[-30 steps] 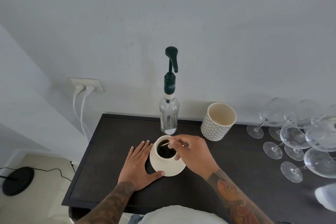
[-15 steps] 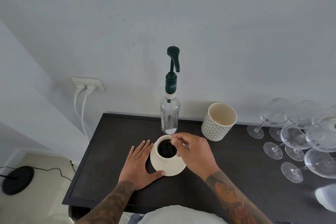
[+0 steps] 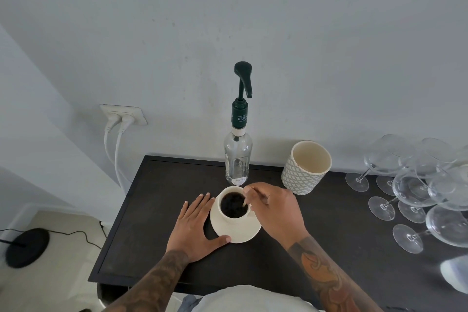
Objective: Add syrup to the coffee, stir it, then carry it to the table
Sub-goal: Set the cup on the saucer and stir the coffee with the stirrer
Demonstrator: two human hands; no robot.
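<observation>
A cream cup of black coffee [image 3: 226, 219] stands on a cream saucer [image 3: 247, 234] near the front of the dark table [image 3: 157, 200]. My right hand [image 3: 276, 208] pinches a thin wooden stirrer [image 3: 245, 202] whose tip dips into the coffee at the cup's right rim. My left hand [image 3: 193, 227] lies flat on the table with straight fingers beside the cup and the thumb touching the saucer's front edge. The clear syrup bottle [image 3: 238, 157] with a dark green pump stands just behind the cup.
A patterned cream pot [image 3: 305, 167] stands at the back right of the bottle. Several wine glasses [image 3: 415, 185] crowd the table's right side. Two white plugs [image 3: 119, 119] sit in a wall socket at left. A black round base [image 3: 26, 247] with cable lies on the floor.
My right hand has swung the stirrer around inside the cup, from the far rim to the right rim. The left hand, cup and bottle have stayed put.
</observation>
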